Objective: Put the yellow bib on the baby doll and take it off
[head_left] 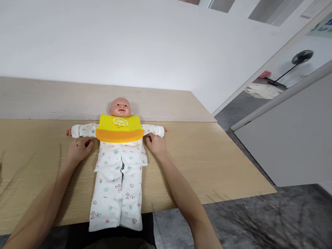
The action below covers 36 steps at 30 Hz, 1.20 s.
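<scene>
doll [121, 107] dressed, bib [119, 129] laid on top, unclear if fastened; left hand [80, 149] curled nearby, right hand [156, 144] at a sleeve [155, 129]; cannot tell if fingers grip

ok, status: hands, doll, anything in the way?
Left hand curled beside doll. Right hand at yellow bib edge, contact unclear. Doll face-up, bib on chest. No obstruction seen.
</scene>
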{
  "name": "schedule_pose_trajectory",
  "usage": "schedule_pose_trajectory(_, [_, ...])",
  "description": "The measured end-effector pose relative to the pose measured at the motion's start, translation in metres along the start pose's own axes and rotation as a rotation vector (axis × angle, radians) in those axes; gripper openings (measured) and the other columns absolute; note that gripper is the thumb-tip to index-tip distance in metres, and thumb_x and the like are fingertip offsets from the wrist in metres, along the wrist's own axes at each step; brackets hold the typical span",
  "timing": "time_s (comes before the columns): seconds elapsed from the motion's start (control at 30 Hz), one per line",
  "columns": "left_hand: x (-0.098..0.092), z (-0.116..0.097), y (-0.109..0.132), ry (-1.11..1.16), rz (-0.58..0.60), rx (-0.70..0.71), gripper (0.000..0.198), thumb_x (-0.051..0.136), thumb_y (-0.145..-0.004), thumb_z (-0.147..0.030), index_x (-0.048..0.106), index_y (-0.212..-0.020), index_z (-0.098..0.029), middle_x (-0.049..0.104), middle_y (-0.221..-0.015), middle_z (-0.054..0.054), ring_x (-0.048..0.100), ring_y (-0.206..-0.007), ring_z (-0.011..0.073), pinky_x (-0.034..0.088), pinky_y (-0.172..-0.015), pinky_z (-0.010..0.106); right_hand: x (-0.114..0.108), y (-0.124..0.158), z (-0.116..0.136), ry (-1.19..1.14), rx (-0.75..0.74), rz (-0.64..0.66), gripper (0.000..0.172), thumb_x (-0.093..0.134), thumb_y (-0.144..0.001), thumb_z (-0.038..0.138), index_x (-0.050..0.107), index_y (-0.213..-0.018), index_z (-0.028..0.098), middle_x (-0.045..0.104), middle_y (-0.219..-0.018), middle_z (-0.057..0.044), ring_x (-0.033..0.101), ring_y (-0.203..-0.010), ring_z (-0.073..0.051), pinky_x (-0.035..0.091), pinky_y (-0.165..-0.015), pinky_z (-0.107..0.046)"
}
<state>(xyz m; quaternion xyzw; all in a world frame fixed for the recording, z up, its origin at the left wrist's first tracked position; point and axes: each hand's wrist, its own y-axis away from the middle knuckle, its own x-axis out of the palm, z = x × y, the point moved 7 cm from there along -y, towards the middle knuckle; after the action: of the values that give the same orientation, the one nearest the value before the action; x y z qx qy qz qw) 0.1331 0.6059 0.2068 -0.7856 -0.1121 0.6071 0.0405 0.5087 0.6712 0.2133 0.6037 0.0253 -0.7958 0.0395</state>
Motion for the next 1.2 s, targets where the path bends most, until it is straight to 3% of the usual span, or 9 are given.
schedule_pose_trajectory(0.2, [0.001,-0.009,0.003,-0.018,0.073,0.011,0.036,0.053,-0.103,-0.032,0.082,-0.121,-0.019,0.083,-0.114,0.012,0.077,-0.104,0.0287,0.052,-0.087,0.034,-0.001,-0.001,-0.009,-0.031,0.052,-0.005,0.038,0.045,-0.107,0.032,0.073,-0.129,0.018,0.080,-0.118,-0.012,0.075,-0.109,-0.027,0.047,-0.078,-0.030])
schedule_pose_trajectory(0.4, [0.003,-0.025,0.004,-0.025,0.123,0.063,0.036,0.054,-0.102,-0.029,0.080,-0.126,-0.025,0.083,-0.114,0.009,0.078,-0.102,0.0278,0.052,-0.086,0.034,0.007,0.003,0.013,0.052,-0.135,0.014,0.035,0.047,-0.106,0.029,0.077,-0.123,0.022,0.081,-0.117,-0.010,0.076,-0.107,-0.026,0.048,-0.084,-0.030])
schedule_pose_trajectory(0.67, [0.005,-0.042,0.004,-0.086,0.139,0.098,0.032,0.053,-0.102,-0.026,0.081,-0.114,-0.022,0.083,-0.113,0.013,0.077,-0.100,0.0291,0.048,-0.080,0.034,0.011,0.003,0.019,0.026,-0.127,0.017,0.034,0.048,-0.105,0.025,0.076,-0.122,0.020,0.081,-0.118,-0.011,0.076,-0.108,-0.025,0.046,-0.079,-0.028])
schedule_pose_trajectory(0.93, [-0.007,-0.023,0.003,-0.088,0.079,-0.133,0.041,0.049,-0.103,-0.033,0.078,-0.128,-0.018,0.081,-0.115,0.016,0.075,-0.102,0.0321,0.048,-0.076,0.036,0.000,0.007,0.011,0.000,-0.041,0.007,0.037,0.046,-0.106,0.029,0.077,-0.127,0.022,0.081,-0.119,-0.010,0.076,-0.106,-0.026,0.050,-0.085,-0.030])
schedule_pose_trajectory(1.2, [-0.012,0.000,0.003,-0.071,-0.016,-0.265,0.038,0.052,-0.100,-0.036,0.080,-0.120,-0.019,0.082,-0.103,0.016,0.075,-0.094,0.0328,0.049,-0.075,0.039,0.001,0.006,0.009,-0.013,-0.042,-0.004,0.037,0.047,-0.106,0.029,0.077,-0.126,0.022,0.081,-0.119,-0.008,0.076,-0.108,-0.026,0.050,-0.087,-0.031])
